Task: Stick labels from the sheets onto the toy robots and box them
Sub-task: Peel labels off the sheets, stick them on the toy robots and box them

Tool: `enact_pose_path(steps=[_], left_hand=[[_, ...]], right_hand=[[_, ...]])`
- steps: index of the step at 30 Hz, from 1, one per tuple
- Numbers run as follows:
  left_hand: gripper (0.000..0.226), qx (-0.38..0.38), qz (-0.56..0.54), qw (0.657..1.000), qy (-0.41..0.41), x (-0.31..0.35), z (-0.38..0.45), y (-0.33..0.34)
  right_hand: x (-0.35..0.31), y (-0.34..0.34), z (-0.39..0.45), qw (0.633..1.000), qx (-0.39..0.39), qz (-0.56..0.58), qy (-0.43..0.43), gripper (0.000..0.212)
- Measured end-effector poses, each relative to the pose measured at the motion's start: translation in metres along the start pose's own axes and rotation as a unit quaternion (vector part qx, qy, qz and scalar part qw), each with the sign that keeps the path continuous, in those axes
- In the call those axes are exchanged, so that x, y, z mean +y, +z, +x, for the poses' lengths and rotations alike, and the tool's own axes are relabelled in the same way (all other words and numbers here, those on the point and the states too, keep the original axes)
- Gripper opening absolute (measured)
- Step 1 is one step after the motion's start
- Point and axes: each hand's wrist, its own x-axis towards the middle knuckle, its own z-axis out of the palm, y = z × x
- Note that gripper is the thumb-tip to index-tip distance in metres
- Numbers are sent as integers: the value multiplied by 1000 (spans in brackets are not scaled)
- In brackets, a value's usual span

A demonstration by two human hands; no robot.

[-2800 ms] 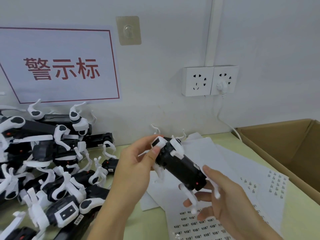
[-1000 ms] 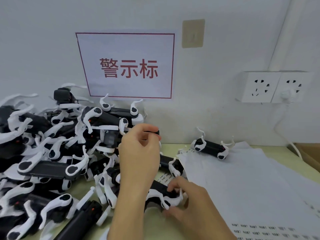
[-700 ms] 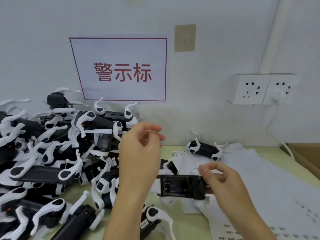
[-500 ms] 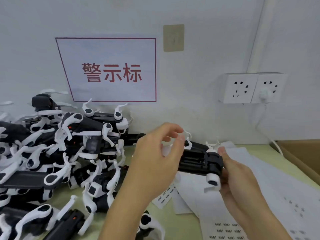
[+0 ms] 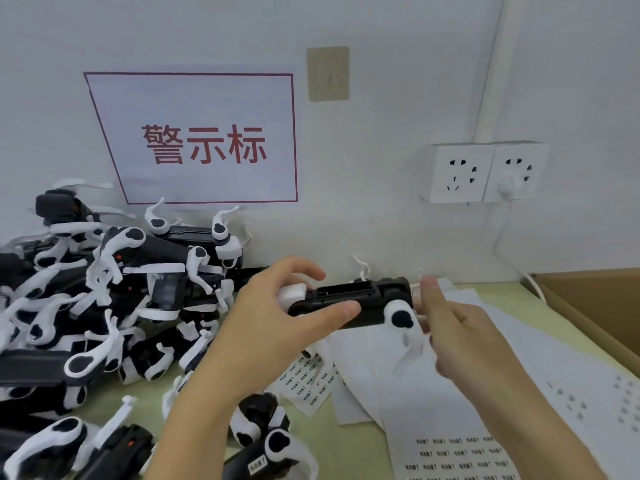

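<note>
A black toy robot with white legs is held above the table, underside up. My left hand grips its left end, thumb across the black body. My right hand is at its right end, behind a white leg, fingers partly curled and blurred; whether they grip the toy is unclear. Label sheets with rows of small printed labels lie on the table under my right forearm. A smaller label sheet lies below the toy.
A heap of several black-and-white toy robots fills the left of the table up to the wall. An open cardboard box stands at the right edge. Wall sockets with a plugged cable, and a red-lettered sign, are on the wall.
Both hands took a toy robot out of the heap and raised it over the label sheets. My left hand now grips its left end.
</note>
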Motion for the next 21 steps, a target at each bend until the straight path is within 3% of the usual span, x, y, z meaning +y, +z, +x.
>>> enact_pose_path(steps=[3,5,7,11,17,21], left_hand=[[60,12,-13,999,-29,-2,1,-2],[63,25,-19,999,-37,-2,2,-3],[68,50,-26,998,-34,-2,3,-2],[66,87,-27,996,-17,1,5,2],[63,69,-10,998,-11,-3,7,2],[61,8,86,996,9,-7,7,0]], right_hand=[[-6,5,4,989,-92,109,-40,48],[-7,7,4,982,-131,122,-56,46],[-3,7,1,984,-120,56,-121,56],[-3,11,-7,979,-86,74,-170,46],[2,15,-5,977,-89,89,-175,42],[7,5,0,975,-94,119,-162,41]])
